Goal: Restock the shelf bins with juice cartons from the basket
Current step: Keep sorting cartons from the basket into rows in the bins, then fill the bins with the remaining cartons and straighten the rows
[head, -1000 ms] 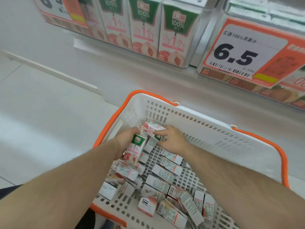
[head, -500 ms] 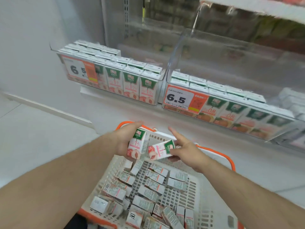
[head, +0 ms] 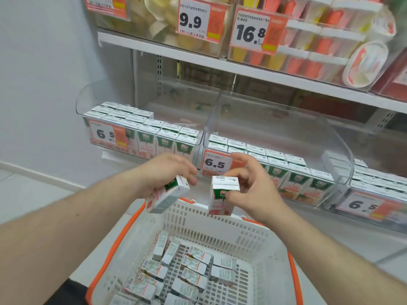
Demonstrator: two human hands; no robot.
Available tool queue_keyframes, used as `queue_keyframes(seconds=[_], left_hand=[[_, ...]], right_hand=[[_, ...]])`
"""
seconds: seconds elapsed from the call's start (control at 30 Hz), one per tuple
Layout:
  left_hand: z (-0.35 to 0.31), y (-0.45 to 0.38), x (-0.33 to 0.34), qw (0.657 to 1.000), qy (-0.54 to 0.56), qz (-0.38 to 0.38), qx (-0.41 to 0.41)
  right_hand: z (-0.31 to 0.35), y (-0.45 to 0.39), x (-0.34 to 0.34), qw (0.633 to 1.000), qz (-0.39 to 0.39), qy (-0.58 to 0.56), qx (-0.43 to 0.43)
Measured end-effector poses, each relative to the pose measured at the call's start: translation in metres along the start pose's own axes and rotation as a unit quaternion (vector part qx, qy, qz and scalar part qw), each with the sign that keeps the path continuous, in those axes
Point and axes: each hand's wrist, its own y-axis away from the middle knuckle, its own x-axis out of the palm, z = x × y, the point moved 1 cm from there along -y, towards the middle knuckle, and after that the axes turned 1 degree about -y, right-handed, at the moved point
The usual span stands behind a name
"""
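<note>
My left hand (head: pixel 167 175) grips a small green, white and pink juice carton (head: pixel 167 195), tilted on its side above the basket's far rim. My right hand (head: pixel 253 183) pinches a second carton (head: pixel 222 195), held upright beside the first. Below them stands the white basket (head: pixel 222 230) with orange handles, holding several loose cartons (head: pixel 189 269). Ahead on the low shelf sit clear bins: a left bin (head: pixel 141 137) and a middle bin (head: pixel 275 168), both partly filled with rows of upright cartons and each open behind the rows.
A third bin (head: pixel 370 194) of cartons stands at the right. Price tags reading 6.5 hang on the bin fronts. An upper shelf (head: pixel 220 60) carries fruit cups and other packs overhead. A grey wall and pale floor lie to the left.
Both hands have risen out of the basket with one carton each and moved toward the shelf bins. My right hand's carton turned from lying sideways to upright. The view tilted up.
</note>
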Motion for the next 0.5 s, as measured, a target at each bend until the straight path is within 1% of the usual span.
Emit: queue_keyframes(seconds=[0.1, 0.17, 0.23, 0.37, 0.5], left_hand=[[0.009, 0.003, -0.003, 0.992, -0.109, 0.051, 0.045], [0.012, 0.004, -0.004, 0.980, -0.171, 0.057, 0.081], [0.011, 0.007, -0.004, 0.970, -0.207, 0.048, 0.118], [0.005, 0.008, -0.006, 0.967, -0.178, 0.009, 0.181], [0.007, 0.010, -0.023, 0.969, -0.160, -0.028, 0.185]], right_hand=[[0.015, -0.005, 0.004, 0.999, -0.014, -0.010, -0.030], [0.023, -0.007, 0.006, 0.999, -0.016, -0.010, -0.049], [0.030, -0.010, 0.011, 0.998, -0.016, -0.019, -0.056], [0.039, -0.020, 0.024, 0.997, -0.020, -0.022, -0.065], [0.046, -0.032, 0.032, 0.996, -0.019, 0.002, -0.081]])
